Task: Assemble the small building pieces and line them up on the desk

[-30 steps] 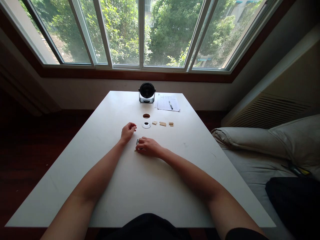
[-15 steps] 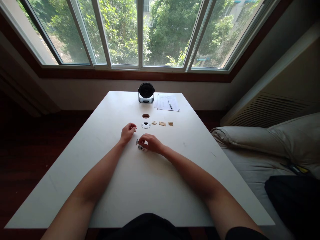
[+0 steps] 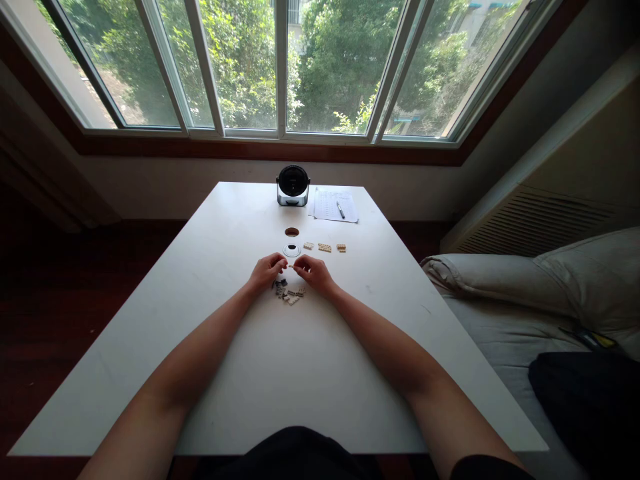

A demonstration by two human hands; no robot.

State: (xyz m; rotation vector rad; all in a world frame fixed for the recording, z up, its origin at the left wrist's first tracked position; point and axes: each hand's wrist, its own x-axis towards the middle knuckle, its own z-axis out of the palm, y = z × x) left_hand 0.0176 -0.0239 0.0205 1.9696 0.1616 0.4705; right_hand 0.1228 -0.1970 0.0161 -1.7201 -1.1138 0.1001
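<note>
My right hand (image 3: 315, 270) has thumb and fingers pinched on a small tan toy brick (image 3: 291, 267), held just above the white table (image 3: 320, 373). Close on its left, my left hand (image 3: 267, 272) is closed, fingertips pressed together; whatever they hold is too small to make out. The two hands' fingertips almost meet. Below them lies a loose pile of small grey, black and white toy bricks (image 3: 290, 293). Beyond my right hand sit tan bricks in a row: a small cluster (image 3: 309, 246), a longer block (image 3: 325, 247) and another block (image 3: 341, 248).
A round white cover (image 3: 291, 251) lies in front of a cable hole (image 3: 292, 232). Farther back stand a small black fan (image 3: 293, 185) and paper sheets (image 3: 330, 205) with a pen (image 3: 341, 210) on them. A sofa (image 3: 500, 313) is on the right.
My right hand has lifted from the pile, moving up and right, and now holds a tan brick. My left hand has shifted right to meet it, and more of the pile shows.
</note>
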